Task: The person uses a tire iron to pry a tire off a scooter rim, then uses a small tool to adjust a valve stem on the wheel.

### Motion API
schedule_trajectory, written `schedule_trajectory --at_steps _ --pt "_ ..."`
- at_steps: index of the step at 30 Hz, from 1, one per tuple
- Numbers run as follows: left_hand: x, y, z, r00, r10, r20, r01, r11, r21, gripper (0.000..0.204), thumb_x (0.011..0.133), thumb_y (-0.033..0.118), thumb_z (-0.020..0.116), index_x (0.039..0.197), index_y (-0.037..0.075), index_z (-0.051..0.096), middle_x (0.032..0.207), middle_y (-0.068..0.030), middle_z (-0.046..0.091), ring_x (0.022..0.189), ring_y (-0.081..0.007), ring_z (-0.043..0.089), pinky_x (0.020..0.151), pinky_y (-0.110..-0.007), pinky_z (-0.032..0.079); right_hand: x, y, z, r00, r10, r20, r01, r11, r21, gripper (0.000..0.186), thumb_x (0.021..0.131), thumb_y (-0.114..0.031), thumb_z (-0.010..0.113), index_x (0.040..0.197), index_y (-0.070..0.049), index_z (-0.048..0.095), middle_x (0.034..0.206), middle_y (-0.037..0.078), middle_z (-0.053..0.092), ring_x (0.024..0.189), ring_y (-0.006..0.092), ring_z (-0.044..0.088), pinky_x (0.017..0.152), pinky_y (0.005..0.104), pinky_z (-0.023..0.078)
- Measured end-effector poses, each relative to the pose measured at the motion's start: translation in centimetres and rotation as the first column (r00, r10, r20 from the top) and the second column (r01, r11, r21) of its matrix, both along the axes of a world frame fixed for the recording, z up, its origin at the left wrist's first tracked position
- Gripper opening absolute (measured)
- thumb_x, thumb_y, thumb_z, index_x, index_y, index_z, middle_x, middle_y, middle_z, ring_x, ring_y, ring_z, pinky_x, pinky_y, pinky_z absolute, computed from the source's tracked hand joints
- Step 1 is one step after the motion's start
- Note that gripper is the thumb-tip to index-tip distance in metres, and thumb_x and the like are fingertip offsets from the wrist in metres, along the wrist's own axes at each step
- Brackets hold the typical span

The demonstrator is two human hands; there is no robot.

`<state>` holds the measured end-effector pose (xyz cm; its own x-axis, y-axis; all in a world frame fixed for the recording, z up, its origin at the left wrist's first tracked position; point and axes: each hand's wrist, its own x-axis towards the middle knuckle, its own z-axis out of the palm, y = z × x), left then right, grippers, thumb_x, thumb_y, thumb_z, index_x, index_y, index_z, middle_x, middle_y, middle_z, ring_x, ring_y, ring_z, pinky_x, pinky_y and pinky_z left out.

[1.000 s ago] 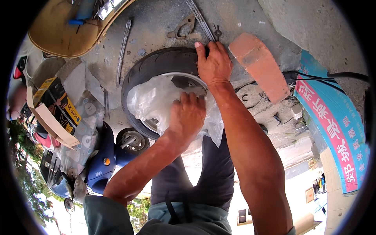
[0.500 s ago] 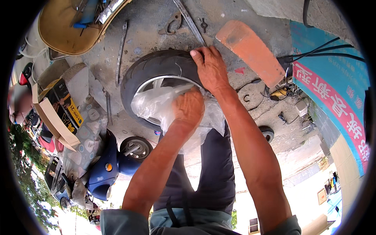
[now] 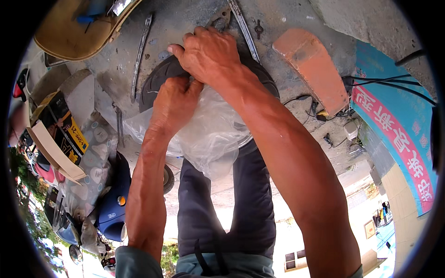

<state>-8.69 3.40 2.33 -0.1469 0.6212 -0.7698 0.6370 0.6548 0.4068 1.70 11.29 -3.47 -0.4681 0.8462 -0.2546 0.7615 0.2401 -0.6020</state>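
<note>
Concrete ground (image 3: 185, 21) lies around the tyre (image 3: 150, 84). Over the tyre's middle drapes a clear plastic bag (image 3: 211, 127); your left hand (image 3: 176, 104) curls at its edge, your right hand (image 3: 211, 53) over the tyre's far edge. What either grip holds, you cannot tell. Right of the tyre: a red block (image 3: 315, 69), then a blue banner (image 3: 394, 125) with white characters on pink. Left: a printed black-and-yellow box (image 3: 56, 124).

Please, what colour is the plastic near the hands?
The plastic is whitish and translucent, in the head view.

A plastic sheet (image 3: 211, 127) lies on the tire (image 3: 155, 82), a block (image 3: 316, 72) right, a carton (image 3: 64, 127) left.
</note>
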Motion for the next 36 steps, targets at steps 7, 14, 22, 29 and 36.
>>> schedule_trajectory --at_steps 7,14,22,29,36 --pt "-2.4 2.4 -1.3 0.995 0.084 -0.056 -0.078 0.992 0.098 0.039 0.098 0.035 0.060 0.087 -0.002 0.069 0.085 -0.0292 0.070 0.085 -0.0469 0.069 0.077 -0.055 0.053 -5.6 6.7 -0.5 0.977 0.171 0.126 -0.126 0.944 -0.306 0.043 0.099 -0.046 0.062 0.097 -0.006 0.079 0.103 0.020 0.074 0.102 0.0409 0.070 0.092 0.0498 0.056" --pt "0.8 2.6 1.3 0.985 0.159 -0.065 -0.168 0.974 -0.155 0.041 0.100 0.041 0.059 0.096 0.001 0.070 0.097 -0.0280 0.073 0.095 -0.0496 0.070 0.087 -0.057 0.054 -5.8 5.3 -1.1 0.967 0.207 0.150 -0.183 0.970 -0.161 0.043 0.101 -0.043 0.060 0.091 -0.005 0.077 0.099 0.015 0.074 0.096 0.0390 0.070 0.089 0.0494 0.055" --pt "1.4 1.8 -1.5 0.910 0.413 0.027 -0.412 0.911 -0.023 0.048 0.103 0.036 0.056 0.080 -0.003 0.069 0.083 -0.0301 0.070 0.083 -0.0499 0.068 0.077 -0.058 0.053 -5.7 5.7 -1.6 0.959 0.248 0.140 -0.228 0.963 -0.143 0.043 0.099 -0.046 0.063 0.086 -0.007 0.074 0.096 0.010 0.072 0.092 0.0365 0.071 0.083 0.0501 0.055" --pt "0.2 1.6 -2.4 0.863 0.465 0.198 -0.473 0.881 -0.012 0.045 0.102 0.030 0.058 0.074 -0.005 0.068 0.081 -0.0320 0.067 0.081 -0.0522 0.066 0.075 -0.058 0.052 -5.7 5.5 -2.2 0.971 0.227 0.073 -0.222 0.972 -0.071 0.042 0.097 -0.045 0.066 0.083 -0.007 0.072 0.092 0.009 0.071 0.084 0.0373 0.070 0.074 0.0504 0.055" --pt "0.1 1.2 -1.5 0.913 0.361 0.187 -0.390 0.908 0.152 0.042 0.100 0.024 0.056 0.075 -0.007 0.068 0.081 -0.0314 0.068 0.080 -0.0485 0.069 0.077 -0.056 0.054 -5.4 5.0 -2.1 0.974 0.212 0.076 -0.203 0.973 -0.111 0.042 0.097 -0.046 0.066 0.083 -0.007 0.071 0.093 0.011 0.071 0.084 0.0393 0.070 0.075 0.0505 0.055"
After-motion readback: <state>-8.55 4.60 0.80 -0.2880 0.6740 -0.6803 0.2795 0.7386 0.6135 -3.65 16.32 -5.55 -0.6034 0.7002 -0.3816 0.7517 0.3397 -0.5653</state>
